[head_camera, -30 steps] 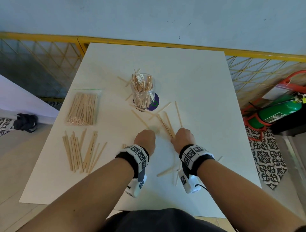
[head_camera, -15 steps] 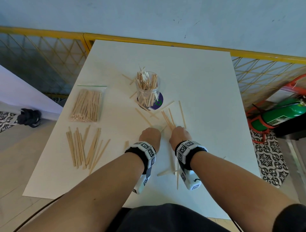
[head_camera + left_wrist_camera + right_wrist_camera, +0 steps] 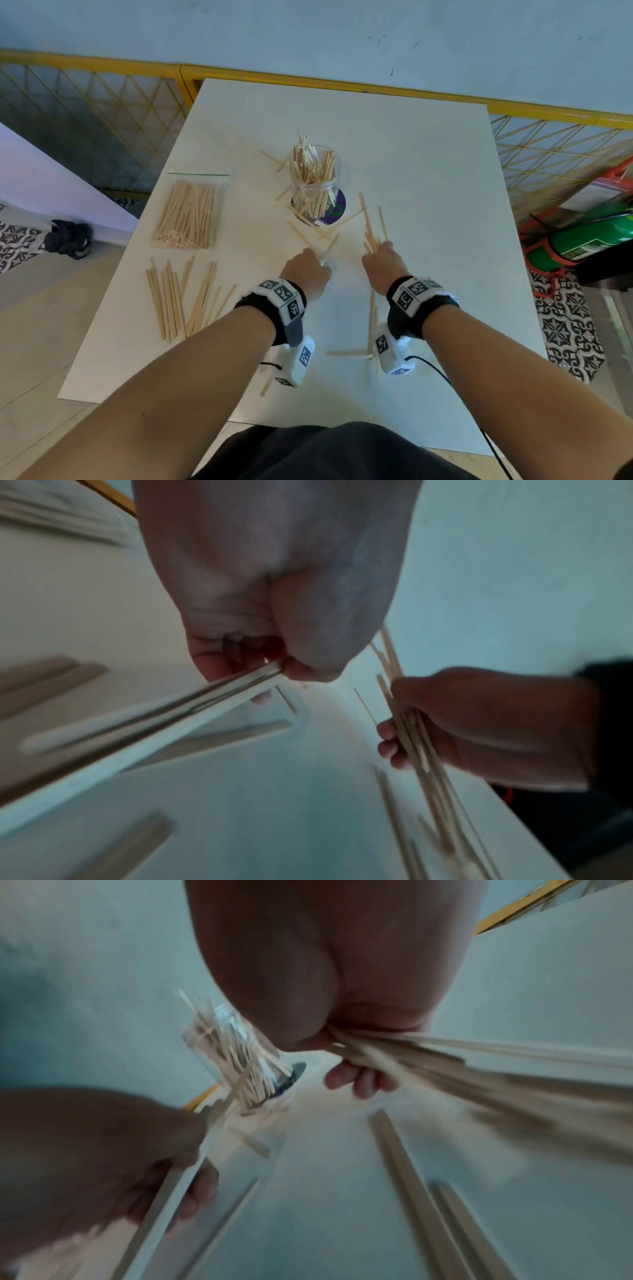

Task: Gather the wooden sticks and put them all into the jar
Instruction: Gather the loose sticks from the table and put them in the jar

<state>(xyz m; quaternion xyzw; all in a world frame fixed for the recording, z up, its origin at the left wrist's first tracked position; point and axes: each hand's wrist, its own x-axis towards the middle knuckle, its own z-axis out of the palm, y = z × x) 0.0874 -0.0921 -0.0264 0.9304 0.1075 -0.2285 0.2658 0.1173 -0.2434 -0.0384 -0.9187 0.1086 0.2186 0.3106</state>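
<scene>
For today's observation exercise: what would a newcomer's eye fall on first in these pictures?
First, the clear jar crammed with wooden sticks, standing at the middle of the white table. Next, the two hands just in front of it: the left hand pinches a stick or two, the right hand grips a small bundle. Left of them lie a bagged pack of sticks and a loose pile.

A jar (image 3: 313,181) of sticks stands at the table's (image 3: 428,192) centre; a bagged bundle (image 3: 187,215) lies at frame left, loose sticks (image 3: 181,298) below it.
</scene>
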